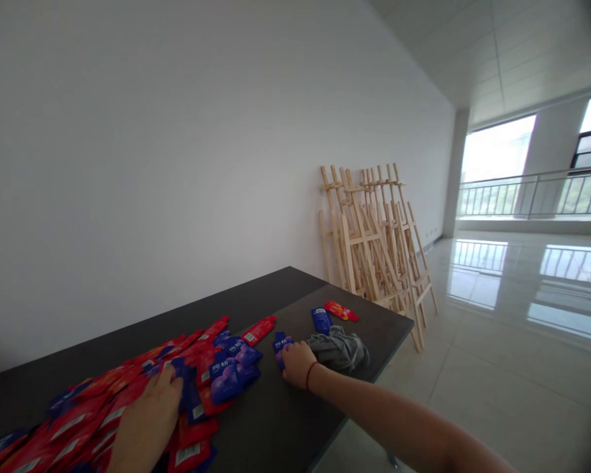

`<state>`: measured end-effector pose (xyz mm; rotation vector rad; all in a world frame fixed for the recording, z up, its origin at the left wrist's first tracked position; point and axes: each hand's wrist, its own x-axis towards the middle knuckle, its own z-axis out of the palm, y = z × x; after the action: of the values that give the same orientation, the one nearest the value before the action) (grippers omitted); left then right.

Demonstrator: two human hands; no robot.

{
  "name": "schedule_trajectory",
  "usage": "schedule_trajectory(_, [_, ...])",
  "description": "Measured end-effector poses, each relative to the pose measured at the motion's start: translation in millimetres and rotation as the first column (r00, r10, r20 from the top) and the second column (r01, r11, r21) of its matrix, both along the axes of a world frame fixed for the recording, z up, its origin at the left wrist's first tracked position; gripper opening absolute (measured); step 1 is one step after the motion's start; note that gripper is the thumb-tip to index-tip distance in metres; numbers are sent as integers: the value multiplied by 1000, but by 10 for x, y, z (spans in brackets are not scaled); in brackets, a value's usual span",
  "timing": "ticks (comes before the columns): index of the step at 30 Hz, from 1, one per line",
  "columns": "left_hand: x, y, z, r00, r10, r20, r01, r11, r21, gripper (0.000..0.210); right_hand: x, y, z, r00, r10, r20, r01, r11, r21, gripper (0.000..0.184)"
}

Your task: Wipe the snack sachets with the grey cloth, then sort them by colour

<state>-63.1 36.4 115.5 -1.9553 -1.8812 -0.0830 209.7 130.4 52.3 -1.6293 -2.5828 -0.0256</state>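
On the left, my left hand (153,410) reaches into a heap of small red and blue spouted pouches, its fingers closed on a blue pouch (178,369) at the top of the pile. Part of that pouch is hidden by the fingers. Farther right, my right hand (298,363), with a red cord round the wrist, grips another blue pouch (281,343) low over the dark table (263,410). A crumpled grey cloth (342,348) lies just beyond the right wrist. Several blue pouches (225,376) with purple fruit prints sit between my hands.
Behind the cloth lie a blue pouch (321,320) and a red pouch (341,310), near the table's right edge. Another red pouch (259,330) rests at the heap's far side. Wooden easels (369,243) lean against the white wall (177,164) past the table.
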Motion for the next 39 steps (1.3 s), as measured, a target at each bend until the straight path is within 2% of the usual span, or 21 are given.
schedule_trajectory(3, [10, 52, -236, 999, -28, 22, 29, 999, -32, 39, -47, -354, -121, 996, 83, -15, -83, 996, 28, 42])
schedule_trajectory(5, [128, 49, -365, 998, -57, 37, 58, 998, -22, 38, -9, -526, -161, 985, 165, -58, -162, 986, 47, 46])
schedule_trajectory(7, [347, 15, -483, 988, -136, 68, 136, 991, 5, 37, 89, -596, -134, 964, 242, -114, -236, 970, 58, 47])
schedule_trajectory(9, [643, -23, -615, 958, -244, 147, 243, 970, 26, 36, 240, -550, -56, 951, 267, -157, -255, 963, 89, 45])
schedule_trajectory(11, [950, -33, -767, 908, -330, 259, 343, 939, -5, 35, 424, -418, 17, 973, 162, -162, -137, 978, 155, 49])
schedule_trajectory(13, [1194, 2, -922, 886, -316, 340, 341, 940, -16, 46, 607, -266, 38, 991, -36, -128, 54, 989, 141, 56])
schedule_trajectory(14, [1276, 32, -992, 879, -302, 370, 334, 942, -24, 51, 687, -202, 26, 989, -99, -109, 111, 988, 109, 57])
schedule_trajectory(17, [1363, 123, -1141, 843, -310, 440, 357, 934, -25, 55, 835, -114, -44, 994, -96, -60, 99, 994, 45, 38])
schedule_trajectory(19, [1335, 143, -1173, 803, -336, 492, 396, 918, -21, 50, 830, -138, -56, 998, -41, -52, 43, 999, 30, 28])
schedule_trajectory(23, [1285, 55, -1084, 755, -357, 549, 449, 893, -37, 40, 586, -293, 35, 975, 157, -156, -146, 986, 83, 31])
schedule_trajectory(26, [1318, -44, -959, 784, -365, 502, 472, 876, -100, 32, 350, -411, 52, 917, 372, -145, -358, 927, 109, 31])
schedule_trajectory(29, [1368, -105, -872, 821, -354, 449, 475, 860, -189, 30, 237, -452, -42, 863, 501, -67, -495, 865, 86, 29])
schedule_trajectory(32, [1391, -111, -860, 831, -356, 428, 479, 849, -222, 33, 203, -367, -149, 859, 511, -15, -506, 854, 122, 30])
schedule_trajectory(36, [1361, -63, -927, 827, -351, 439, 471, 859, -200, 33, 21, -94, -191, 917, 394, 59, -398, 902, 169, 25])
schedule_trajectory(39, [1317, -31, -968, 796, -366, 482, 495, 852, -170, 32, -162, 104, -184, 940, 329, 91, -340, 925, 168, 23])
